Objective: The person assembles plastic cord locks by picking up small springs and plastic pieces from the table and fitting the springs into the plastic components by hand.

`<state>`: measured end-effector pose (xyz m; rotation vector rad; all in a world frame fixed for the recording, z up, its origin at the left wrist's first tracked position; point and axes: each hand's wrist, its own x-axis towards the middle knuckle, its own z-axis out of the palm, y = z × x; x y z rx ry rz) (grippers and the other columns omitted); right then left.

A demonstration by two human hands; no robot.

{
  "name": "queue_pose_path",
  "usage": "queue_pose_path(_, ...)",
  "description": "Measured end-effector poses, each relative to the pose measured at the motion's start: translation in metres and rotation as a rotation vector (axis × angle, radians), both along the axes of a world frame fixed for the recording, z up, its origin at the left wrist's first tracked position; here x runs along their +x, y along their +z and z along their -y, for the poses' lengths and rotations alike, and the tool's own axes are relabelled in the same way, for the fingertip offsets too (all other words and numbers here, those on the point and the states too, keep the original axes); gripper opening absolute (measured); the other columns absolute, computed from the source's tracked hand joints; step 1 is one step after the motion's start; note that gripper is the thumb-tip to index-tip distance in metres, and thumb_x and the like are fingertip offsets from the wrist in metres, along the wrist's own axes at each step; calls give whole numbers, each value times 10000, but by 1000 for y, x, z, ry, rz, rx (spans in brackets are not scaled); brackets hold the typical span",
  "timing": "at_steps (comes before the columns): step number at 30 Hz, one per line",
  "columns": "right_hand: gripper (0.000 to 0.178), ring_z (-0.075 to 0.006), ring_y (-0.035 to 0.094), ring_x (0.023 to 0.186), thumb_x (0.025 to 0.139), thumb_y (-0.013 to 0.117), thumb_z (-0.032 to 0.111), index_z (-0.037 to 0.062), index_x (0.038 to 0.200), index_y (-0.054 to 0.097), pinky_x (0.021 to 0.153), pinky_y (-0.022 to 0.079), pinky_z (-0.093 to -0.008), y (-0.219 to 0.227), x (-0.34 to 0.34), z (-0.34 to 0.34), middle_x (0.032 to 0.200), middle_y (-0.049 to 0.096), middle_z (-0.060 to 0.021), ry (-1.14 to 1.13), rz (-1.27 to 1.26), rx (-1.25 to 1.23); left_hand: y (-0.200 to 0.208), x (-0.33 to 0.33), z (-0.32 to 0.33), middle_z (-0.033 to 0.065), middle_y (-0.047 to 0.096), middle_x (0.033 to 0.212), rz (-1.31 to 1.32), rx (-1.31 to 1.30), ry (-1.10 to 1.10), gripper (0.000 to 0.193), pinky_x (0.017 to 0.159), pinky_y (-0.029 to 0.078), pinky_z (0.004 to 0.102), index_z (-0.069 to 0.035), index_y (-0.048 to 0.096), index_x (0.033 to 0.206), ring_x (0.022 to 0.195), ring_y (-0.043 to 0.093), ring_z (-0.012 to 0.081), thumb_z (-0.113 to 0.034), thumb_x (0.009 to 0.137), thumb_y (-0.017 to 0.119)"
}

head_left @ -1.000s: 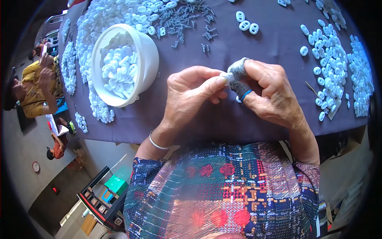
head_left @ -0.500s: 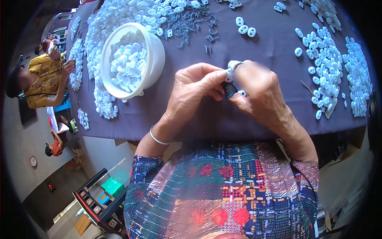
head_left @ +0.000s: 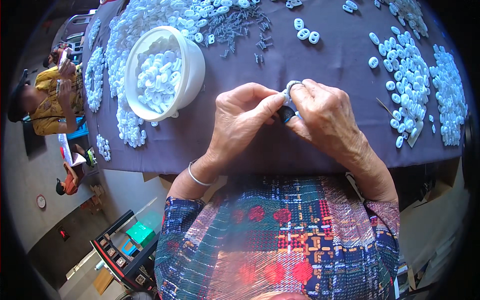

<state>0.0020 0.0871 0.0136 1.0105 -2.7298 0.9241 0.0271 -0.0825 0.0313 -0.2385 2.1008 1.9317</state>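
Between the two hands: a small pale grey-white part (head_left: 291, 89) is held over the worktop (head_left: 240, 145), at the spot where both sets of fingertips meet.
Left hand grip: the left hand (head_left: 243, 116) has thumb and forefinger pressed together on the near-left side of the part; whether they truly bear on it or only touch it is partly hidden.
Right hand grip: the right hand (head_left: 327, 116) closes over the part from the right, forefinger curled over its top, pinching it; a dark blue bit (head_left: 286, 114) shows just below, between the thumbs, too hidden to tell what it is.
Direction from grip: the part sits at the upper tip of both grips, away from the body, pointing toward the far side of the worktop.
Long axis: cannot tell, the fingers cover most of it.
Nearer hand: both touch it; the right covers more of it.
Around: a white bowl (head_left: 162, 72) of white parts stands well apart to the left; loose white parts (head_left: 407, 75) lie to the right, small grey pins (head_left: 240, 27) at the far side.
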Motion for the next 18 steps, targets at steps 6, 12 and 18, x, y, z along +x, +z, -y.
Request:
queue_pose_path(6,240,-319,588,662,640,659,85,-11,807,516,575,485,-378,-8,1,0,726,547,-147,60,12,-38,-3,1,2,41,646,739,-18,-29,-29,130,575,486,190,21,661,868,648,582,59,-103,828,659)
queue_pose_path(12,245,-318,583,645,623,665,65,-16,796,511,566,484,-378,-9,-1,-1,717,544,-150,93,1,-52,-6,1,1,37,645,741,-29,-1,-25,125,586,485,191,27,656,875,657,581,60,-90,834,649)
queue_pose_path(18,245,-311,576,611,621,675,59,-21,779,506,545,477,-376,-9,1,3,676,531,-146,94,-16,-59,-8,6,0,24,633,734,-72,0,6,105,584,465,189,32,648,871,658,564,52,-66,835,643)
